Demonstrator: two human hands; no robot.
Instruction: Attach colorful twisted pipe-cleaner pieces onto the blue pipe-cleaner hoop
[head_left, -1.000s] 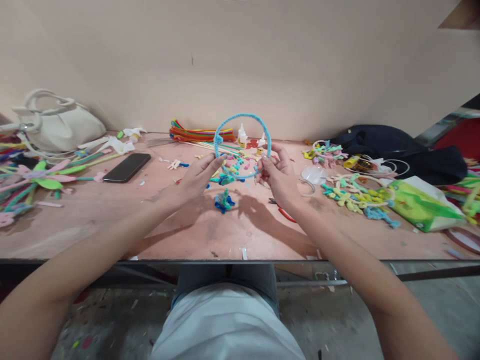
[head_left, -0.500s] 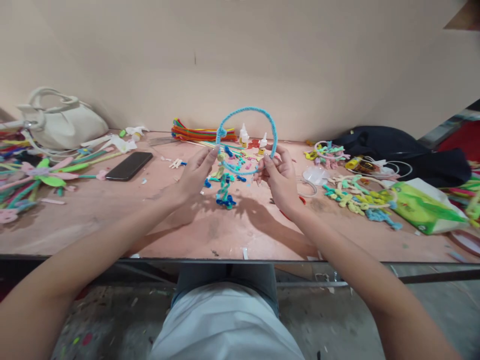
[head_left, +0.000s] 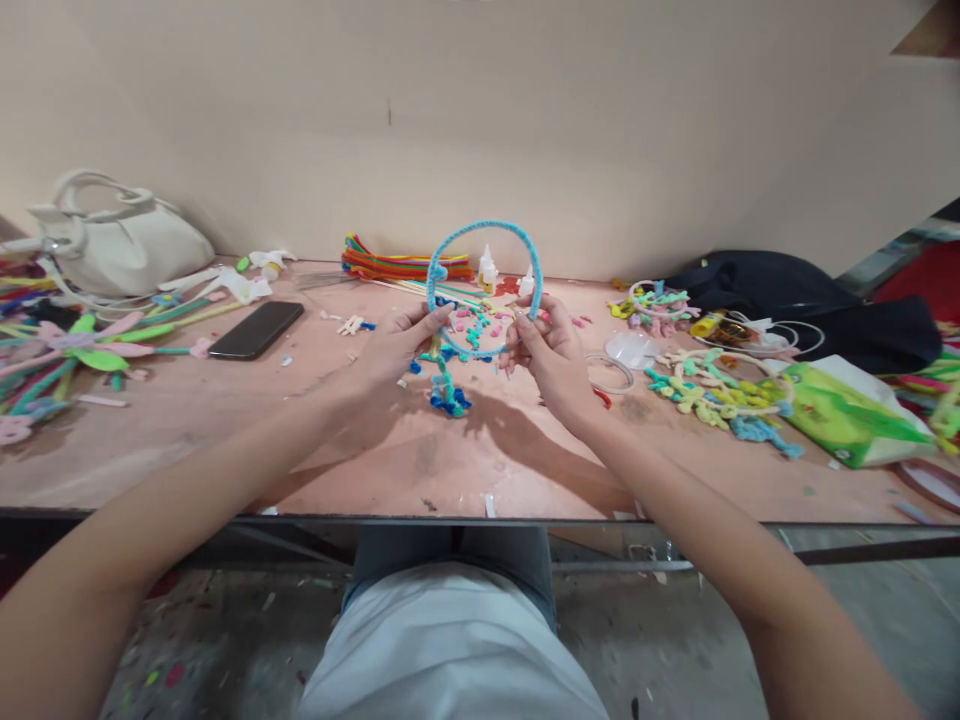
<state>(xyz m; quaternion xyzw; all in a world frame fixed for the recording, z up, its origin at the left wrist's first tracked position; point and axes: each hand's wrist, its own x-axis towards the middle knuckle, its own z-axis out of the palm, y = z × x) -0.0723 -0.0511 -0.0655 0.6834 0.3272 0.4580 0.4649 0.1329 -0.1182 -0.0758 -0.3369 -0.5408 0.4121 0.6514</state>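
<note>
A light-blue fuzzy ring [head_left: 486, 226], wrapped in what looks like pipe cleaner, is held upright above the table. My left hand [head_left: 405, 335] pinches its lower left side with thumb and fingers. On its lower right side, my right hand [head_left: 547, 345] is closed around the ring. A small knot or bow shows on the ring's upper left. Below and behind my left hand is a twisted teal and dark-blue pipe-cleaner piece [head_left: 448, 395]; whether it hangs or lies on the table I cannot tell. Through the ring, small pink, teal and blue pieces show on the tabletop.
Two small glue bottles [head_left: 487, 270] stand behind the ring, beside a bundle of orange-red pipe cleaners [head_left: 405, 266]. A black phone [head_left: 256, 330] and a white handbag [head_left: 142, 240] are left. Decorated rings [head_left: 720, 390], a green tissue pack [head_left: 855, 415] and dark cloth [head_left: 802, 300] are right.
Both hands have shifted the ring slightly left and a little toward me. The ring has turned a little, and my right hand has moved left with it.
</note>
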